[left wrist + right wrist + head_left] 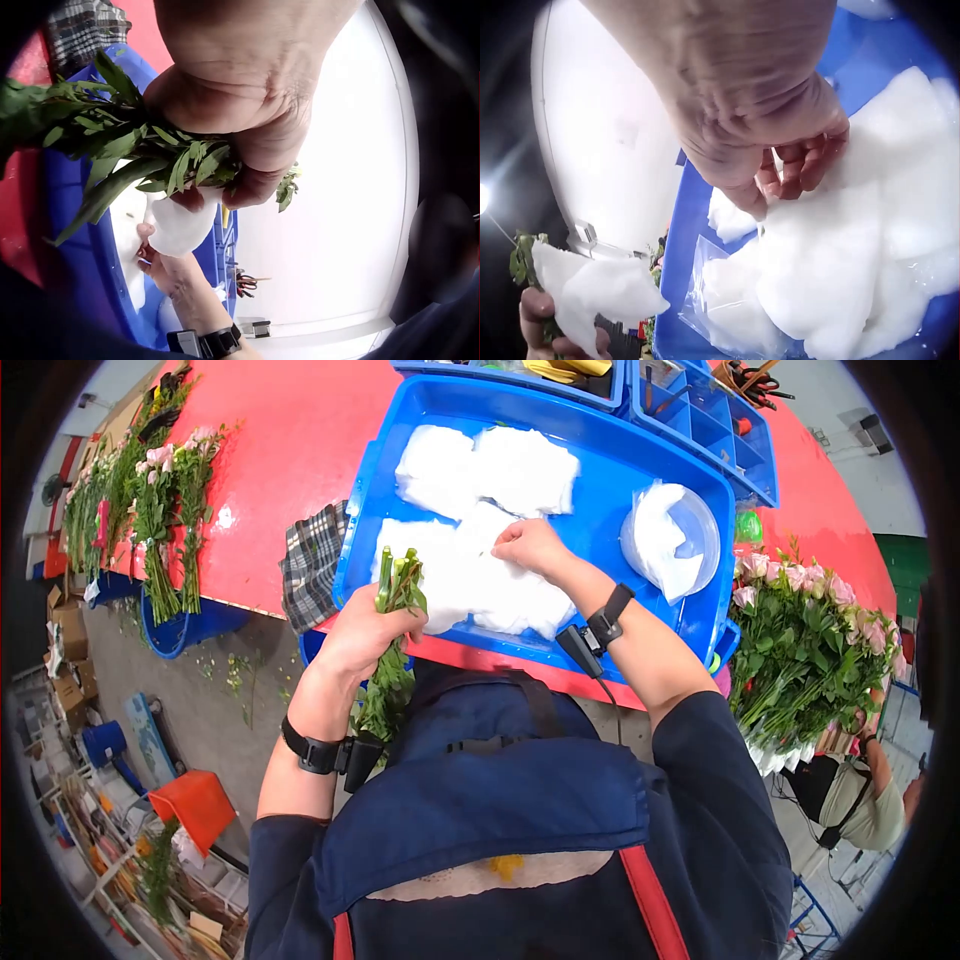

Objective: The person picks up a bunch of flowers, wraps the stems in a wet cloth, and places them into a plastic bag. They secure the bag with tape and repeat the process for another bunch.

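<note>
My left hand (365,630) grips a bunch of leafy green stems (402,585), cut ends upward in the head view. A white soft sheet (592,289) hangs by the stems at that hand in the right wrist view. My right hand (540,550) is over the white sheets (510,595) in the blue tray (355,510); thumb and fingertips pinch the edge of one sheet (817,255). Leaves (112,157) trail below the left hand in the left wrist view.
Inside the tray at right stands a clear round tub (705,550) with white material. Blue compartment boxes (700,430) lie behind. Pink roses (800,590) are at right, more bunches (155,510) at left. A plaid cloth (315,565) touches the tray's left side.
</note>
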### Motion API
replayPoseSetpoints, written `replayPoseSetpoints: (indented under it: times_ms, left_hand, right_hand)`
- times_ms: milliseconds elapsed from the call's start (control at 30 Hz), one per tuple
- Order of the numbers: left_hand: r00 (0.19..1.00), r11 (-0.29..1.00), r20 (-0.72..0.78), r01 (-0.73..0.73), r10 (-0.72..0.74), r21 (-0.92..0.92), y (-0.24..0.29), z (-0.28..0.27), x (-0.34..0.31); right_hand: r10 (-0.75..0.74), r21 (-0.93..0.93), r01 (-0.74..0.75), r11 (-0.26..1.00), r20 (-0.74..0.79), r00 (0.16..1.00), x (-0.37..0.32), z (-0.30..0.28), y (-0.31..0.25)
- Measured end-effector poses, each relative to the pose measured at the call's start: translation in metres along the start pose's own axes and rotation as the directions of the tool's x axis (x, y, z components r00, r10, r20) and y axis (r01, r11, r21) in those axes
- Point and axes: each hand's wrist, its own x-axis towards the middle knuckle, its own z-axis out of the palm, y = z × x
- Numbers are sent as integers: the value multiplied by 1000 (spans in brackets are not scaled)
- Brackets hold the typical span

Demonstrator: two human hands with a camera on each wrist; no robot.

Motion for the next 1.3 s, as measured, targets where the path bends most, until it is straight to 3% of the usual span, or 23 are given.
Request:
replayPoseSetpoints:
  times_ms: [67,167,267,367,467,667,767,867,933,1033,1133,1167,1200,1267,1300]
  left_hand:
    - [999,1000,-46,7,-6,20,1,0,1]
    - [998,1000,-64,18,-18,-2,1,-5,-2]
    - [998,999,-70,5,-7,-39,-1,-9,-2]
    - [999,999,-45,17,-18,-30,2,-12,-4]
    - [1000,1000,-25,9,-9,-18,1,-13,-3]
    - [999,999,13,-34,35,-42,2,-10,-3]
    - [999,997,22,-40,41,-61,3,-11,-4]
    - [998,995,54,-34,39,-99,2,-15,-5]
    - [995,991,79,-53,63,-123,2,-13,-7]
    - [994,991,101,-36,49,-130,2,-13,-8]
    - [990,992,125,-45,59,-115,5,-14,-12]
    - [988,993,139,-52,67,-108,5,-13,-14]
    - [987,995,152,-45,58,-87,4,-13,-16]
    - [982,999,183,-34,41,-42,2,-12,-16]
    - [980,999,196,-26,31,-26,2,-12,-15]
  right_hand:
    - [15,77,-19,997,43,999,-5,-1,-9]
    - [39,358,-19,934,-51,998,-22,-15,-16]
    - [-5,647,104,755,-153,988,-47,-32,-26]
    - [-144,808,224,545,-173,974,-66,-46,-36]
    - [-117,689,194,699,-157,981,-76,-48,-40]
    - [-108,764,190,617,-157,982,-94,-45,-49]
    - [-240,667,365,650,-276,931,-111,-35,-65]
    - [-496,279,581,765,-319,807,-133,-11,-82]
    - [-785,32,801,598,-175,594,-139,6,-91]
    - [-904,-167,893,418,20,427,-130,25,-85]
    - [-717,231,724,650,-129,685,-126,20,-79]
    - [-519,265,552,790,-189,834,-129,17,-82]
    - [-368,368,395,841,-146,918,-118,14,-79]
    - [-151,640,138,756,-35,988,-100,20,-75]
    - [-111,693,-1,721,117,987,-100,18,-75]
